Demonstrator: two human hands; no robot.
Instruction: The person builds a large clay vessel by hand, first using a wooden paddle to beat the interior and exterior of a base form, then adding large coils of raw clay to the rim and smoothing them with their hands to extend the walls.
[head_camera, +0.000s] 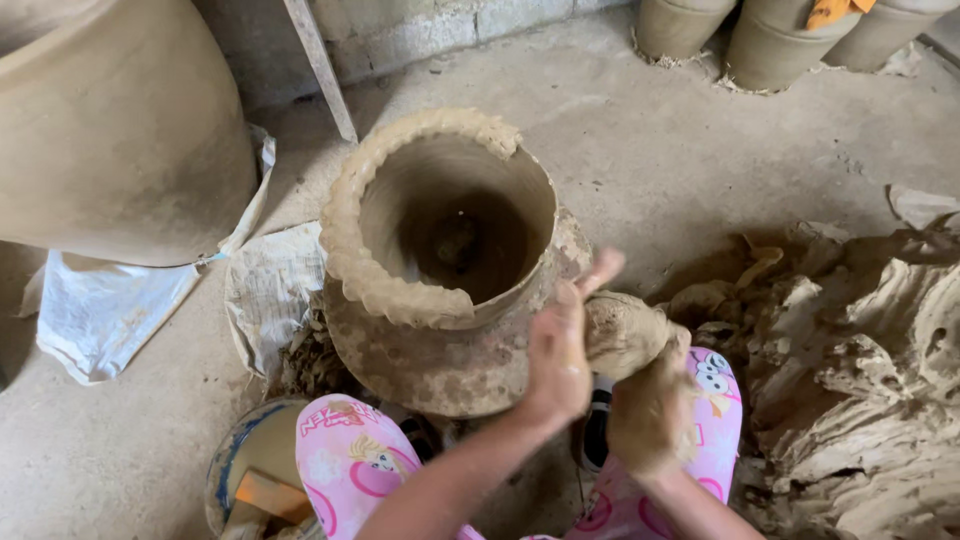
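Note:
An unfinished clay pot (440, 330) stands on the floor in front of me, its rim thickened by a pressed coil that runs around the left and near side and stops at the upper right. Just right of the pot, both hands hold a thick lump of wet clay (620, 330). My left hand (560, 350) lies flat against the lump's left side, fingers straight and pointing up. My right hand (650, 405), coated in clay, grips the lump from below and the right.
A large mound of raw clay (860, 380) lies at the right. A big finished pot (120, 130) stands on plastic sheeting at the upper left. Several pots (780, 40) stand at the top right. A bucket (250, 460) sits by my left knee. A wooden slat (320, 65) leans on the wall.

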